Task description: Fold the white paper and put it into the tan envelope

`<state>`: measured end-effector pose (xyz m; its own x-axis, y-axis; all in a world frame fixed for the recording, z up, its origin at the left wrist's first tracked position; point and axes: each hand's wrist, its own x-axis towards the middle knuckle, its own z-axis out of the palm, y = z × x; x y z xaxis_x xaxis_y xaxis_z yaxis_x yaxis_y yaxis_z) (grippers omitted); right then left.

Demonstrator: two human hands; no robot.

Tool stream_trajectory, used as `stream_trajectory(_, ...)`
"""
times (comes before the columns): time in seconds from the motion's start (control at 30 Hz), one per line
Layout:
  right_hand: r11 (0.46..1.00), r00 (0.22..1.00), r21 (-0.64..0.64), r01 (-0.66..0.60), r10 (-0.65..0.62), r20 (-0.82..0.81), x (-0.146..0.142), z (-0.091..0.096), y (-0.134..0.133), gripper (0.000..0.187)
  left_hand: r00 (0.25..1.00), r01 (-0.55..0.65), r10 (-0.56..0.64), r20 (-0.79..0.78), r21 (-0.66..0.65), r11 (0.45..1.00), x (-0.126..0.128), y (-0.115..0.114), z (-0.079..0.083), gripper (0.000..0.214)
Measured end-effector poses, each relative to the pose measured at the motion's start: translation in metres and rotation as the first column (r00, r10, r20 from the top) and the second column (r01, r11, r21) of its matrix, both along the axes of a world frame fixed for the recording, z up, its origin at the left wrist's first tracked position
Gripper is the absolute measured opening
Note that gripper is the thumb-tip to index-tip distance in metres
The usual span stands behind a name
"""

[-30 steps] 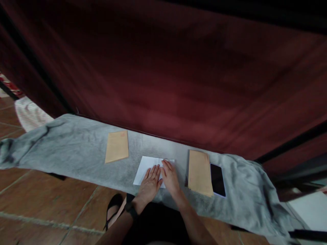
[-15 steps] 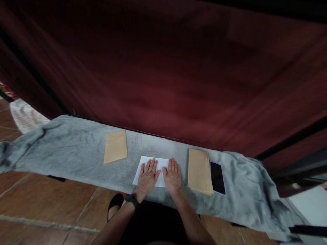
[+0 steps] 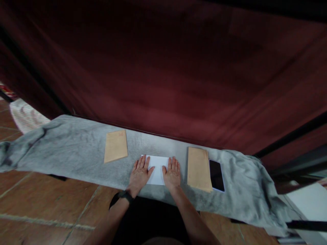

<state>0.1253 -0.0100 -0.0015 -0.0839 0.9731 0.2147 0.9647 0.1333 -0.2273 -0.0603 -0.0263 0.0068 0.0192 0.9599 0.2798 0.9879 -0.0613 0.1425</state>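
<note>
Grey cloth [image 3: 81, 146]: near its front edge I see white paper [image 3: 156, 169], left hand [image 3: 139, 174] and right hand [image 3: 172, 175] flat on the paper's sides, gripping nothing. Probably light, easily creased; pinch side edges.

No text can be read.
The brown envelope [image 3: 115, 147] lying on the left of the cloth-covered counter [image 3: 76, 146] bears a faint reddish mark [image 3: 121, 134] near its upper right corner, too small and blurred to tell as letters, numbers or a stamp. Nothing is legible on the white paper [image 3: 156, 173], the right-hand brown envelopes [image 3: 198, 168] or the phone [image 3: 216, 175].
</note>
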Motion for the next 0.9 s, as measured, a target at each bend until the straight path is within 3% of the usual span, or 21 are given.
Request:
stream_trajectory(0.23, 1.0, 1.0, -0.003, 0.002, -0.002, -0.027, -0.001, 0.0, 0.0, 0.061, 1.0, -0.005, 0.005, 0.001, 0.044, 0.999, -0.004, -0.022, 0.001, 0.059)
stream_trajectory(0.33, 1.0, 0.999, -0.003, -0.003, 0.003, -0.043, 0.0, 0.0, 0.0, 0.062, 0.986, 0.169, -0.169, -0.007, 0.026, 0.985, 0.009, -0.034, 0.005, 0.052)
stream_trajectory(0.43, 1.0, 0.998, -0.011, -0.009, 0.008, -0.059, 0.001, 0.0, 0.001, 0.062, 0.936, 0.351, -0.351, 0.004, -0.013, 0.936, 0.023, -0.045, 0.007, 0.052)
stream_trajectory(0.67, 1.0, 0.999, 0.01, -0.024, 0.025, -0.034, 0.001, 0.006, -0.002, 0.06, 0.91, 0.414, -0.414, -0.011, -0.041, 0.909, 0.03, -0.055, 0.009, 0.059)
stream_trajectory(0.77, 0.991, 0.991, 0.021, -0.133, 0.133, -0.027, 0.005, 0.006, -0.015, 0.056, 0.906, 0.422, -0.423, -0.017, -0.061, 0.905, 0.029, -0.055, 0.007, 0.06)
stream_trajectory(0.9, 0.938, 0.938, -0.014, -0.347, 0.347, -0.009, 0.017, 0.005, -0.037, 0.051, 0.899, 0.436, -0.437, -0.006, -0.06, 0.898, 0.027, -0.056, 0.007, 0.064)
